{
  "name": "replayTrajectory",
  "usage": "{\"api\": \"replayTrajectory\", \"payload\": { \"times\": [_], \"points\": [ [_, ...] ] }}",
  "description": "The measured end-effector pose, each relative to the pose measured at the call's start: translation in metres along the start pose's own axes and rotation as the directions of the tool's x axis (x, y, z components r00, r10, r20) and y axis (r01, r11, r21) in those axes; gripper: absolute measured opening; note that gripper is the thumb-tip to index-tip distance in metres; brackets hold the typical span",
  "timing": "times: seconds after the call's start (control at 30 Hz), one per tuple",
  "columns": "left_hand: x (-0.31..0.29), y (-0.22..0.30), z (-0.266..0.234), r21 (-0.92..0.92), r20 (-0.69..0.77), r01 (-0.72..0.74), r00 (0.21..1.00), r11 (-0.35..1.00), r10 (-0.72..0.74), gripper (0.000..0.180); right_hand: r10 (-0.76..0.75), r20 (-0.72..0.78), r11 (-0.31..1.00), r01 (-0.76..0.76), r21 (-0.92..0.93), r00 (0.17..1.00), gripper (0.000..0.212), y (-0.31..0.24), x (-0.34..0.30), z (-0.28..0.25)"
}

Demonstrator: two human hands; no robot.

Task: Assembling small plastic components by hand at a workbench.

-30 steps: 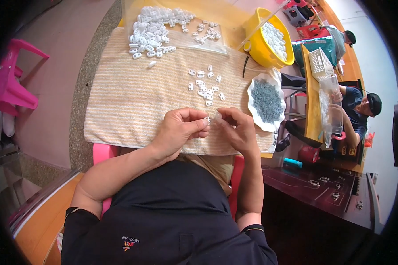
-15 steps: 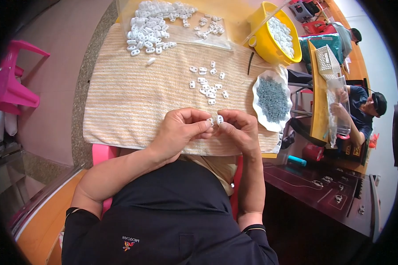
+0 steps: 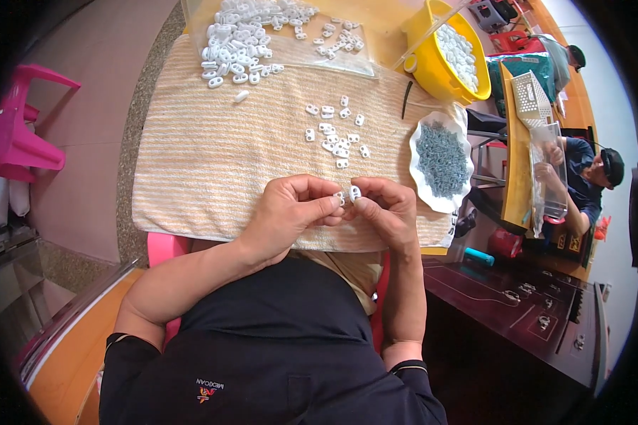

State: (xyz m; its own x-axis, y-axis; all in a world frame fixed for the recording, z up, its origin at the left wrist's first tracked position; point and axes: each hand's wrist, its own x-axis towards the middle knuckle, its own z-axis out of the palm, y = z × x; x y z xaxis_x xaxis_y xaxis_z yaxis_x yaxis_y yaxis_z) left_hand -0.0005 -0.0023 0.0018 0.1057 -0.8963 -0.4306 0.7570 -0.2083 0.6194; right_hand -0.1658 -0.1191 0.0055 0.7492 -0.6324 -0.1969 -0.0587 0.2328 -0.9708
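Yellow plastic makes the deep tub point(image 3: 432, 67) at the far right of the table, and it is full of smooth white pieces point(image 3: 456, 49). Nearer sits a white dish with a wavy rim point(image 3: 443, 205), filled with tiny grey see-through sticks point(image 3: 439, 159). At the far left, a big heap of white oval pieces with two holes point(image 3: 237, 42) lies partly on a clear plastic sheet point(image 3: 326, 65) and partly on the orange-and-cream striped towel point(image 3: 198, 156). Some small white blocks with two holes point(image 3: 329, 129) lie loosely grouped on the towel, just past the hands. A thin black strip point(image 3: 407, 99) lies between the tub and the dish. The left hand point(image 3: 290, 209) pinches one little white part point(image 3: 342, 199) with its fingers, and it pokes out at the tips. The right hand point(image 3: 386, 212) pinches one white oval piece point(image 3: 355, 193), standing up between thumb and finger with its holes showing. The two held bits are side by side, very close, over the towel's near edge; I cannot tell if they touch.
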Motion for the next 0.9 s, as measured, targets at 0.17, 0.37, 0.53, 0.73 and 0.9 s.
{"api": "replayTrajectory", "payload": {
  "times": [0.17, 0.37, 0.53, 0.73, 0.9],
  "points": [
    [-0.0003, -0.0001, 0.0005, -0.017, 0.010, -0.002, 1.000, 1.000, 0.002, 0.017, -0.003, 0.004, 1.000, 0.003, 0.004, 1.000, 0.025, -0.0002, 0.0000, 0.0022],
    [0.0006, -0.0014, -0.0010, 0.014, 0.005, 0.006, 1.000, 1.000, -0.006, 0.017, 0.001, 0.030, 1.000, -0.001, 0.007, 1.000, 0.026, 0.0009, 0.0001, 0.0017],
    [-0.0002, -0.0017, -0.0013, 0.009, 0.012, -0.001, 1.000, 1.000, 0.001, 0.017, -0.010, 0.029, 1.000, 0.009, 0.027, 1.000, 0.027, 0.0010, -0.0009, 0.0039],
    [0.0012, -0.0034, -0.0021, 0.012, 0.012, -0.012, 1.000, 1.000, 0.011, 0.017, -0.012, 0.033, 1.000, 0.011, 0.023, 0.999, 0.028, 0.0027, -0.0006, 0.0025],
    [0.0001, -0.0030, -0.0015, 0.026, 0.007, -0.002, 1.000, 1.000, 0.002, 0.017, -0.019, 0.042, 0.999, 0.018, 0.033, 0.999, 0.027, 0.0031, -0.0017, 0.0018]
  ]
}}
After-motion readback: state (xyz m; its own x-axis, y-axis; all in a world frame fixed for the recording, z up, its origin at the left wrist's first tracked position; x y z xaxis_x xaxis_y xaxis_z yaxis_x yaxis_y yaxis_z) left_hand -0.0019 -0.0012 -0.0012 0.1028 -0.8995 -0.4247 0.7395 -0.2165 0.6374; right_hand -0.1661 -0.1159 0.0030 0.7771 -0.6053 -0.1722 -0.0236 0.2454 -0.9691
